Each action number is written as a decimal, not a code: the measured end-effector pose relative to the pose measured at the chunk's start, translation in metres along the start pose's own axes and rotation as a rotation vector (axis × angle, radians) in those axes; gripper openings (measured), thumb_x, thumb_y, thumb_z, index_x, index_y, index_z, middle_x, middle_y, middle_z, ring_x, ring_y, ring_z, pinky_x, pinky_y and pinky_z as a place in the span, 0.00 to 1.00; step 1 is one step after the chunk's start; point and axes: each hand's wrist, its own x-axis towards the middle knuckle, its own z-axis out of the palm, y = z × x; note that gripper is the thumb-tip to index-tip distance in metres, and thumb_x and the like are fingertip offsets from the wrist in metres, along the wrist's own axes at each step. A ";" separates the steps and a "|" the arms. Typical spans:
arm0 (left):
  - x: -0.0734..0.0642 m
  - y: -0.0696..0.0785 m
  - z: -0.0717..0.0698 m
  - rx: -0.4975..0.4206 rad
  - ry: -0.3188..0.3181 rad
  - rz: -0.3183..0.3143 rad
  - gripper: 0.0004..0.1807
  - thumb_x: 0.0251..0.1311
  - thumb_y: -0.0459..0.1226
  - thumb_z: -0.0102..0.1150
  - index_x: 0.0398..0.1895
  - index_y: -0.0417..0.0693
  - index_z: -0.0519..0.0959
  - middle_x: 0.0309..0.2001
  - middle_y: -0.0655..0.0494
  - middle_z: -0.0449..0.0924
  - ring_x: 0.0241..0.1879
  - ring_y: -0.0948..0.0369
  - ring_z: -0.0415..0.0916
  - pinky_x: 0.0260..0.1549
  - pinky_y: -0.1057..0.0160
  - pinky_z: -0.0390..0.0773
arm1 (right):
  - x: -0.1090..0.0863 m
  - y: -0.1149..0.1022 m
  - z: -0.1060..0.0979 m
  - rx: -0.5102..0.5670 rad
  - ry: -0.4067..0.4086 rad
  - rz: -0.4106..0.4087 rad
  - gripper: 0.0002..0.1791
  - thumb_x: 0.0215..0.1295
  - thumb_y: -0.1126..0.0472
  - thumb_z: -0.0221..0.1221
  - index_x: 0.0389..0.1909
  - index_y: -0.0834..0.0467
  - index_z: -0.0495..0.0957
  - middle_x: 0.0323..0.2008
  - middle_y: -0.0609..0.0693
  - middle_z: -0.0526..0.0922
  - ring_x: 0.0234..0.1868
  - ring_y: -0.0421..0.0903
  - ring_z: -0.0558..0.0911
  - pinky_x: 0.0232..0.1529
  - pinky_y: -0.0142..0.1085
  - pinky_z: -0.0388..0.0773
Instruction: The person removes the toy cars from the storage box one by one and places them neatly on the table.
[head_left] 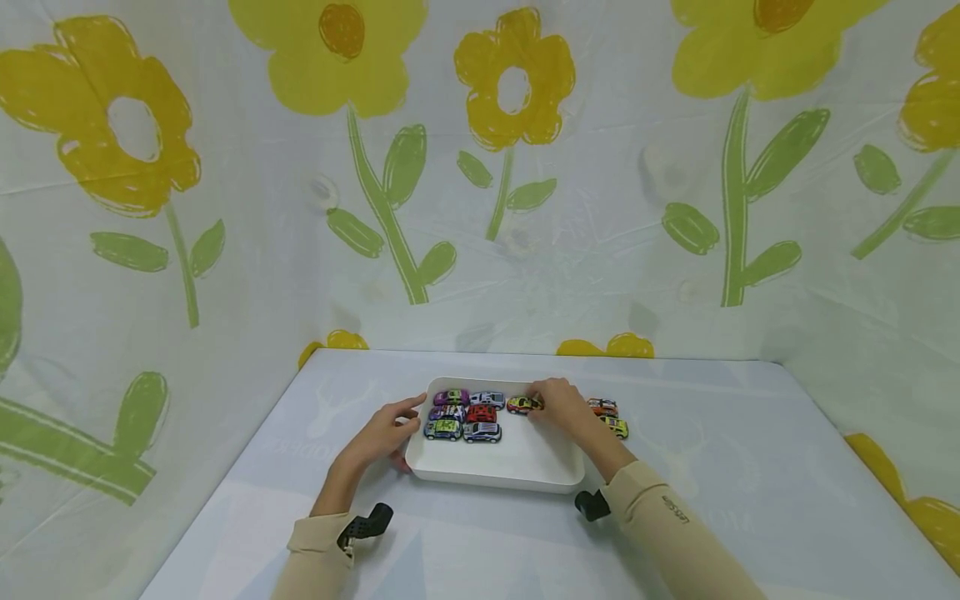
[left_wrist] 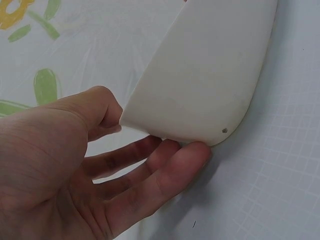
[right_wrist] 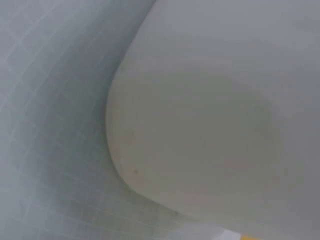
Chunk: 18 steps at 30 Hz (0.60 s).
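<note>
A shallow white tray (head_left: pixel 495 467) holds several small toy cars in two columns at its left. Inside its far right part, my right hand (head_left: pixel 558 406) pinches a red and yellow toy car (head_left: pixel 522 405); the fingers cover the car's right end. My left hand (head_left: pixel 386 432) grips the tray's left side. In the left wrist view, bent fingers (left_wrist: pixel 150 192) touch the tray's outer wall (left_wrist: pixel 200 75) and rim. Only the tray's outside (right_wrist: pixel 200 125) shows in the right wrist view, without the hand.
Right of the tray, partly behind my right hand, lie an orange toy car (head_left: pixel 602 407) and a yellow-green toy car (head_left: pixel 617 427). The white table (head_left: pixel 690 500) meets a flower-patterned cloth (head_left: pixel 600 208) at the back and sides.
</note>
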 end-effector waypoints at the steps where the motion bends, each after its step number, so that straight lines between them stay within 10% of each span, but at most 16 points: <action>1: 0.000 0.000 0.000 0.002 0.004 -0.004 0.30 0.69 0.35 0.51 0.74 0.55 0.63 0.58 0.40 0.74 0.43 0.53 0.79 0.17 0.56 0.86 | 0.000 0.000 0.001 0.000 0.004 -0.001 0.18 0.54 0.59 0.71 0.48 0.55 0.84 0.39 0.51 0.86 0.38 0.45 0.80 0.44 0.42 0.82; 18: -0.002 0.001 -0.001 -0.015 -0.007 0.009 0.29 0.70 0.35 0.51 0.74 0.52 0.63 0.61 0.36 0.72 0.50 0.46 0.79 0.18 0.54 0.86 | -0.002 0.000 0.002 -0.010 0.002 0.012 0.18 0.55 0.59 0.71 0.48 0.55 0.84 0.41 0.51 0.86 0.39 0.46 0.81 0.44 0.42 0.84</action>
